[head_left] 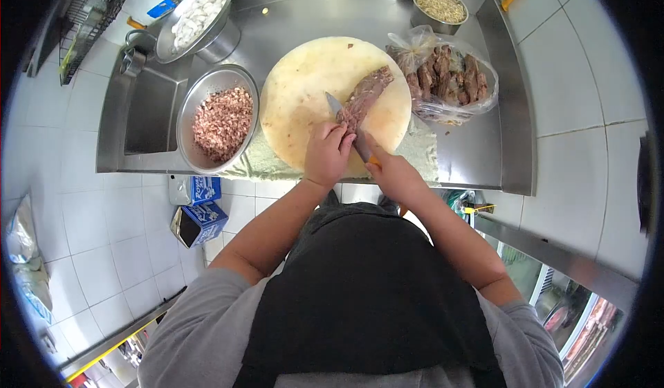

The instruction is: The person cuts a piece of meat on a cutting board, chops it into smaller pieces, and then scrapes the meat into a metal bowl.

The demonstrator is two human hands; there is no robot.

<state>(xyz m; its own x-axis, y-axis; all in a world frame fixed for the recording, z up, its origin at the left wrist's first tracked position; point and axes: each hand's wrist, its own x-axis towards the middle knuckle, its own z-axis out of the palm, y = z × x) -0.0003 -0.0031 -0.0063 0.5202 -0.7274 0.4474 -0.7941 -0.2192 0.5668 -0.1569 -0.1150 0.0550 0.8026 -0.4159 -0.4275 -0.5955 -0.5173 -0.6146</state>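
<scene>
A long strip of cooked brown meat (366, 92) lies slantwise on a round pale cutting board (304, 84). My left hand (327, 154) presses down on the near end of the meat with curled fingers. My right hand (391, 171) grips a knife (337, 106) by its handle; the blade runs up and to the left beside my left fingers, its tip on the board at the meat's edge.
A metal bowl of chopped meat (221, 122) stands left of the board. A clear bag of meat strips (446, 77) sits on the right. At the back are a bowl of white pieces (197, 16) and a pot of pale shreds (439, 5). A sink basin (149, 111) is far left.
</scene>
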